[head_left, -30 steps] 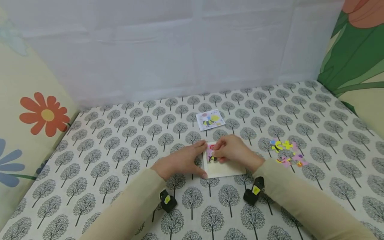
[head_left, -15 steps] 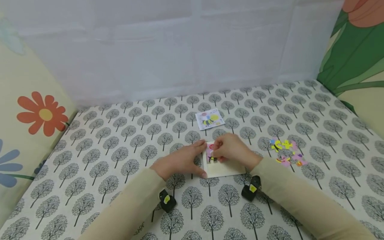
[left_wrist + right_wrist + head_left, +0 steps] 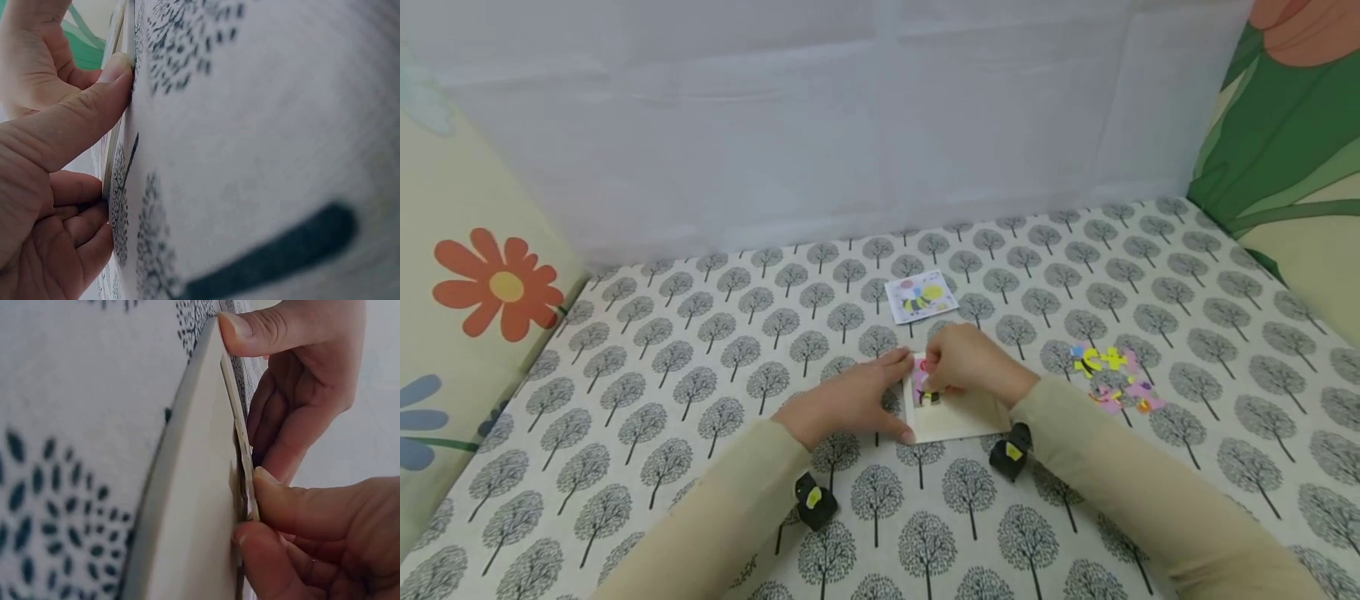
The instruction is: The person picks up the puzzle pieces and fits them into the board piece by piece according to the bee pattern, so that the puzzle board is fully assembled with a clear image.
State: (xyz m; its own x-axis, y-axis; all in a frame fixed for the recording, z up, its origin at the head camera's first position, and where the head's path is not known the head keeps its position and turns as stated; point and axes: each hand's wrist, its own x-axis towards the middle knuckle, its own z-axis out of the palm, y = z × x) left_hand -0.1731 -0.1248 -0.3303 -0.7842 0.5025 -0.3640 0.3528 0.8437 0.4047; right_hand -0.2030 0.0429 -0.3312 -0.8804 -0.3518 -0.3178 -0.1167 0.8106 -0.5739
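Note:
A shallow white puzzle tray lies on the cloth. Pink and black-and-yellow jigsaw pieces show along its left side. My left hand steadies the tray by its left edge, thumb at the near corner and fingers at the far one. In the left wrist view that thumb presses the tray's rim. My right hand is over the tray's upper part. Its thumb and index finger pinch a thin puzzle piece by the edge, close against the pieces in the tray; the fingers hide most of its picture.
A square picture card with a bee lies behind the tray. Several loose puzzle pieces, yellow, pink and blue, are scattered to the right. The tree-print cloth runs back to a white sheet.
My right hand and wrist have shifted slightly left over the tray, fingers still at the pieces. The left hand keeps its place on the tray's edge. The head view has drifted a little.

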